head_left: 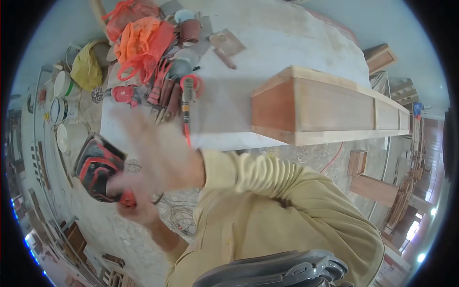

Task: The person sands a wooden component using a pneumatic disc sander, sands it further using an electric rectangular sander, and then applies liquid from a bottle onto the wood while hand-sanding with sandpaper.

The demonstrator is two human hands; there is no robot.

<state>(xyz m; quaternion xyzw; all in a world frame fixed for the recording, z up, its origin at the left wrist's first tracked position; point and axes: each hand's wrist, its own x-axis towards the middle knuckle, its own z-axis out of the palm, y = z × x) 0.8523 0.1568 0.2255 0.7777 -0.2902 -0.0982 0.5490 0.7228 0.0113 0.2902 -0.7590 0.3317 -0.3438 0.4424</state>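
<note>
The left grip (pixel 138 210) is closed around the near end of the black-and-red power tool (pixel 98 170) at nine o'clock. The right grip (pixel 162 158), blurred, has its fingers spread before the tool (contact cannot be determined). On the desk (pixel 267 43), a red drill (pixel 125 94) lies at ten o'clock; a long wooden case (pixel 334 107) rests between two and three.

A woodworking workshop, judging by the sander (pixel 98 167), drill (pixel 125 95) and wooden box (pixel 334 105)
</note>
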